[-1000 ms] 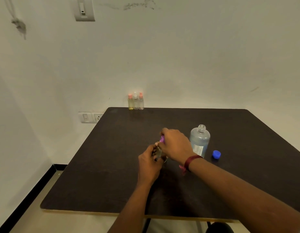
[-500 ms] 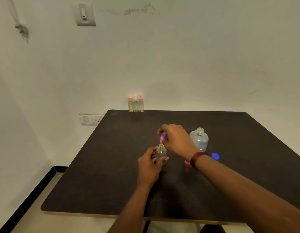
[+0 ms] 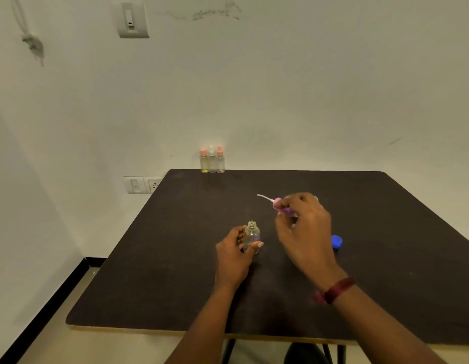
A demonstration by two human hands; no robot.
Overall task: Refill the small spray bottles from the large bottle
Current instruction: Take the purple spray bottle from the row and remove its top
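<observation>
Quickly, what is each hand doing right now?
Left hand: closed around the small bottle, which stands uncapped on the table.
Right hand: closed on the purple spray cap, lifted off.

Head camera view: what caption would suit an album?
Left hand steadies an open small bottle; right hand lifts its sprayer top.

Dim, even indoor lighting with a faint greenish cast over the wall (image 3: 280, 88). No glare anywhere. Soft shadows under both hands on the dark table (image 3: 386, 219), falling toward 6 o'clock. Motion blur on the right hand (image 3: 304, 227) and its purple spray cap (image 3: 282, 206). Slightly soft on the three small bottles (image 3: 212, 160) at 12 o'clock. Wide-angle bending toward 9 and 3 o'clock edges.
</observation>
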